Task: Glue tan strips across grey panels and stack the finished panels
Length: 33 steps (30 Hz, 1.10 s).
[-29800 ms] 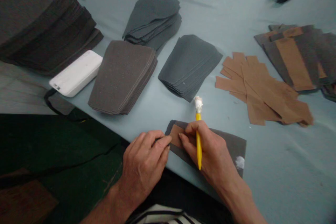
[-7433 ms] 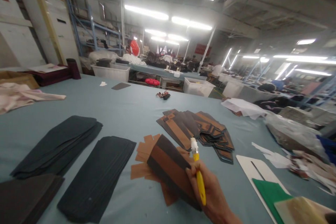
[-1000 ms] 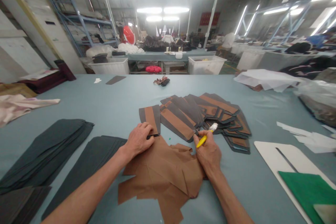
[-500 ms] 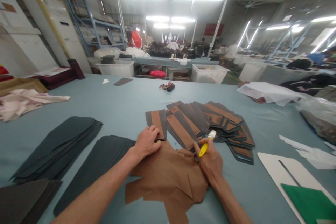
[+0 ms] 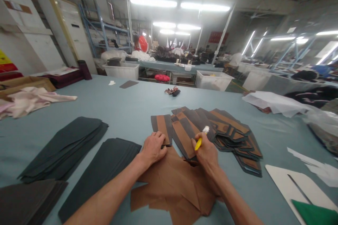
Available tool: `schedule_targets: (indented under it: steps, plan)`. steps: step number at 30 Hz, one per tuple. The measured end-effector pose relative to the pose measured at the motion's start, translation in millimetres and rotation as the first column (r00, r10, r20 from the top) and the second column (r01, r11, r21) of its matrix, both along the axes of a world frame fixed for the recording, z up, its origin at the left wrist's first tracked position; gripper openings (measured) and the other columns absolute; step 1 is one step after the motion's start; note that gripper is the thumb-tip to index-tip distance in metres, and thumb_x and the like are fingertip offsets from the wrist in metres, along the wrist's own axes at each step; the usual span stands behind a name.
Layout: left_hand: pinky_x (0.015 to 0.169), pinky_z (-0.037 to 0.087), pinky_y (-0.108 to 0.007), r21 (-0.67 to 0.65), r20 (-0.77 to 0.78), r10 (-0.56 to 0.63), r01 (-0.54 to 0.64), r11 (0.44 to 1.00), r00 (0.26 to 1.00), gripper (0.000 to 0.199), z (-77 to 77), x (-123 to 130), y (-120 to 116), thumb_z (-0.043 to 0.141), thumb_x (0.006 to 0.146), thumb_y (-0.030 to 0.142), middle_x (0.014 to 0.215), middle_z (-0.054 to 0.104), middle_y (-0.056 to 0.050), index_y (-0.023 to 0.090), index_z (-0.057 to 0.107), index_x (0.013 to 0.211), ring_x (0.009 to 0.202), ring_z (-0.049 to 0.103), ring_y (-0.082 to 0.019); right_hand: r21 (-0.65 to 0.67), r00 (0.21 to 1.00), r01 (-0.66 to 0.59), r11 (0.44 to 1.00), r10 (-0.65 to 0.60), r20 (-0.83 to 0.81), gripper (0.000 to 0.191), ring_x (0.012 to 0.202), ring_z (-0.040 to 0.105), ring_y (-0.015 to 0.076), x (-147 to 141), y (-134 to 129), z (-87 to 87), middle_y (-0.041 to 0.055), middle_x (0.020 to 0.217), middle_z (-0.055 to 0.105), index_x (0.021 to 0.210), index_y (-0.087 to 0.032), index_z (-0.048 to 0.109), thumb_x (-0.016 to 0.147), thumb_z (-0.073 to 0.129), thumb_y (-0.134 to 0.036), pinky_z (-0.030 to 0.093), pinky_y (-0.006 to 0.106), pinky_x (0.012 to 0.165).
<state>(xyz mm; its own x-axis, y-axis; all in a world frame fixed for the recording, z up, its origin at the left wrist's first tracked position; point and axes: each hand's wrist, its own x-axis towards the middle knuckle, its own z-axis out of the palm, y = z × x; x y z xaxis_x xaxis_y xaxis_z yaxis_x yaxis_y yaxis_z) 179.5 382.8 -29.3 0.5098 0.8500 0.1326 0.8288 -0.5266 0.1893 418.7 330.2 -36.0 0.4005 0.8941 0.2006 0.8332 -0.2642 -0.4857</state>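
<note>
The left hand (image 5: 154, 147) touches 1 dark striped piece (image 5: 161, 126); I can't tell if it grips. Apart from it, the right hand (image 5: 207, 152) holds a yellow brush (image 5: 198, 143). Brown strips (image 5: 175, 186) lie between them, nearer.

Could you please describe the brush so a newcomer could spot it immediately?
On the blue-green table, find the brown pieces heaped at lower centre. The right hand, at their upper right, holds the brush. Its yellow handle and whitish tip set it apart from the dark striped pieces behind it.
</note>
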Motion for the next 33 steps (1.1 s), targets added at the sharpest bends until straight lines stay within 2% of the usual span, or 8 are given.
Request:
schedule_targets:
  steps: [5, 11, 17, 25, 30, 33]
  plan:
    - [0.1, 0.059, -0.049, 0.002, 0.015, 0.005, -0.005, 1.0, 1.0, 0.035, -3.1, 3.3, 2.7, 0.068, 0.102, 0.041, 0.135, 0.066, -0.011, 0.02, 0.066, 0.13, 0.117, 0.068, -0.026, -0.005, 1.0, -0.014, 1.0, 0.014, -0.018, 0.032, 0.097, 0.072, 0.0201, -11.5, 14.6, 3.6, 0.0072, 0.118, 0.071, 0.126, -0.017, 0.067, 0.104, 0.068, -0.04, 0.063, 0.04, 0.085]
    - [0.101, 0.059, -0.05, -0.003, 0.014, 0.001, -0.001, 1.0, 1.0, 0.035, -2.8, 7.1, 7.4, 0.069, 0.102, 0.04, 0.136, 0.066, -0.011, 0.02, 0.066, 0.129, 0.118, 0.067, -0.026, 0.035, 0.996, 0.07, 0.997, -0.068, -0.05, 0.034, 0.103, 0.071, 0.0219, -10.6, 33.2, 6.9, 0.0084, 0.123, 0.07, 0.129, -0.017, 0.066, 0.104, 0.068, -0.04, 0.062, 0.043, 0.089]
    - [0.101, 0.059, -0.05, -0.012, 0.012, 0.0, 0.0, 1.0, 1.0, 0.035, -2.7, 4.2, 6.7, 0.069, 0.102, 0.04, 0.136, 0.066, -0.011, 0.02, 0.066, 0.13, 0.119, 0.067, -0.026, 0.159, 0.988, 0.124, 0.98, -0.107, -0.112, 0.035, 0.102, 0.071, 0.0219, -0.6, 44.5, 10.5, 0.0084, 0.122, 0.07, 0.129, -0.017, 0.066, 0.104, 0.068, -0.041, 0.062, 0.043, 0.089]
    - [0.1, 0.059, -0.049, -0.019, 0.051, -0.044, 0.045, 0.999, 0.998, 0.033, -4.2, 10.7, 7.2, 0.068, 0.102, 0.04, 0.135, 0.067, -0.01, 0.02, 0.067, 0.128, 0.118, 0.067, -0.026, 0.314, 0.98, 0.084, 0.946, -0.022, -0.196, 0.033, 0.1, 0.071, 0.0208, -14.3, 54.9, 16.4, 0.0078, 0.12, 0.07, 0.127, -0.017, 0.066, 0.103, 0.068, -0.041, 0.062, 0.041, 0.087]
    - [0.099, 0.06, -0.048, -0.013, 0.1, -0.055, 0.056, 0.998, 0.993, 0.032, -7.8, 7.9, 8.9, 0.068, 0.102, 0.039, 0.134, 0.067, -0.01, 0.02, 0.067, 0.127, 0.116, 0.068, -0.025, 0.271, 0.978, 0.068, 0.96, -0.01, -0.207, 0.036, 0.104, 0.071, 0.0222, -39.4, 64.6, 17.1, 0.0088, 0.125, 0.069, 0.13, -0.017, 0.065, 0.103, 0.068, -0.041, 0.062, 0.043, 0.09]
    - [0.098, 0.06, -0.048, 0.007, 0.143, 0.025, -0.027, 1.0, 0.989, 0.034, -11.7, -1.1, 13.3, 0.068, 0.102, 0.039, 0.133, 0.067, -0.01, 0.019, 0.066, 0.129, 0.115, 0.069, -0.025, 0.169, 0.982, 0.043, 0.985, -0.01, -0.191, 0.036, 0.106, 0.071, 0.0228, -56.5, 70.2, 11.9, 0.0091, 0.127, 0.069, 0.131, -0.017, 0.065, 0.103, 0.069, -0.04, 0.062, 0.044, 0.091]
